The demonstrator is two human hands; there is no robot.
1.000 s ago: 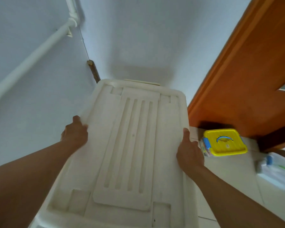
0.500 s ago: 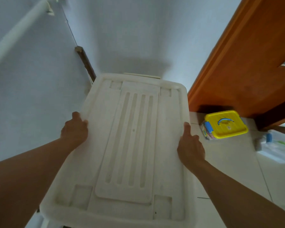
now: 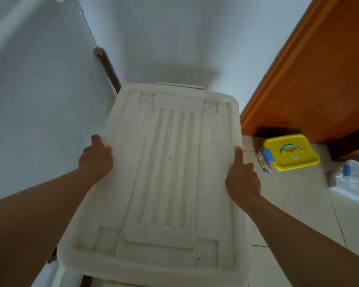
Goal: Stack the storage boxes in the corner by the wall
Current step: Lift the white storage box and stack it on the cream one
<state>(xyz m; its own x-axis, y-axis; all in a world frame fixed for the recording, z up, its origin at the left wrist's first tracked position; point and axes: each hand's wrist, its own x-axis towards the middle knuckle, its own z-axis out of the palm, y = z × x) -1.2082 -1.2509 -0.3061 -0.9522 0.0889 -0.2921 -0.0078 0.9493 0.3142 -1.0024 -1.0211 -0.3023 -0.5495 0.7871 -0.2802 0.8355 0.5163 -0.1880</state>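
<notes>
A large white storage box (image 3: 170, 183) with a ribbed lid fills the middle of the view, its far end close to the corner where two pale walls meet. My left hand (image 3: 96, 160) grips its left edge and my right hand (image 3: 241, 177) grips its right edge, thumbs on top of the lid. A small clear box with a yellow lid (image 3: 289, 152) and blue clips sits on the tiled floor to the right. A clear box (image 3: 352, 183) with a blue clip lies further right, partly cut off.
An orange-brown wooden door (image 3: 311, 79) stands to the right of the corner. A dark strip (image 3: 108, 69) runs down the corner seam of the walls. A white pipe (image 3: 10, 32) crosses the left wall. Light floor tiles (image 3: 294, 214) spread to the right.
The white box sits lower and nearer the corner in the view than a second ago. The camera has tipped downward, showing more floor. Both hands keep their grip on its sides.
</notes>
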